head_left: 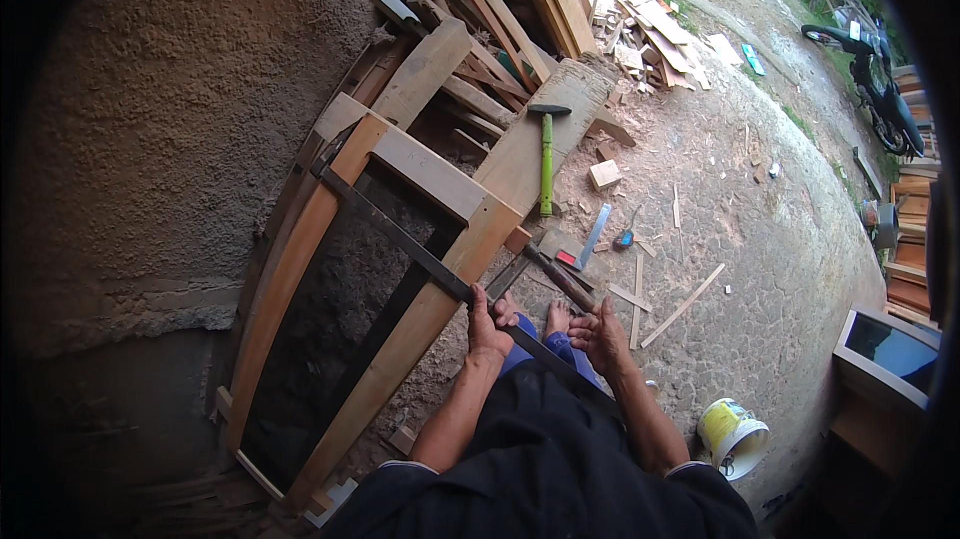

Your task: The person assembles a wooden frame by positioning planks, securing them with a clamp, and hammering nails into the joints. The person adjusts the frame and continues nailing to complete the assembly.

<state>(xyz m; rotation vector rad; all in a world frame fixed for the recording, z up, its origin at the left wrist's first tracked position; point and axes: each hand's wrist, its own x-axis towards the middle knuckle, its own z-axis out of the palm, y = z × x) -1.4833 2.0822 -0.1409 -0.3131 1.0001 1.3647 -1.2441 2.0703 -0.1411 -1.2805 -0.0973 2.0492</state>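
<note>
Left hand [485, 335] first: I see it closed around the dark bar clamp [400, 236], thumb up along the metal near the sliding end. Right hand [603, 341] is at the lower end of the clamp's brown handle [560, 278], fingers partly curled; from my distant view I cannot tell whether it grasps the handle or only touches it.

On my feed, the clamp lies across the wooden frame [428, 176], near the frame's far end, its fixed end at the outer edge on the left. Close to the other end, a small wood block [517, 240] sits against the frame's near corner. The frame slopes down to the lower left, alongside a rough wall [180, 129].

Beyond the hands I make out a green-handled hammer [547, 164], its head resting on a thick plank [520, 152]. Thin wood strips [684, 305] lie on the ground to the right, past the bare feet [557, 317]. Nearer the person's right arm, a yellow-and-white bucket [718, 423] lies tipped over.
</note>
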